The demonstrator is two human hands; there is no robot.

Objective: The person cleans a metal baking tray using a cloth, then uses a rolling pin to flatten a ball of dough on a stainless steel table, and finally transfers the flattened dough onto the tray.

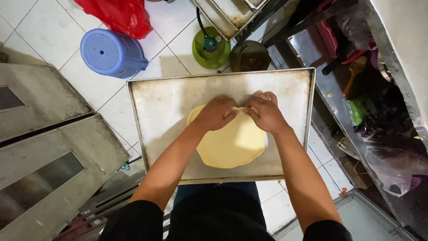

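Note:
A flat round sheet of pale yellow dough (232, 143) lies on a large metal baking tray (160, 102). My left hand (216, 111) and my right hand (265, 111) both rest on the far edge of the dough. Their fingers are curled and pinch that edge, knuckles close together near the tray's middle. The far rim of the dough is hidden under my hands.
A blue plastic stool (113, 52) and a red plastic bag (118, 15) sit on the white tiled floor beyond the tray. A green gas cylinder (211, 47) stands behind it. Metal oven doors (53, 151) are at left, a cluttered steel shelf (356, 89) at right.

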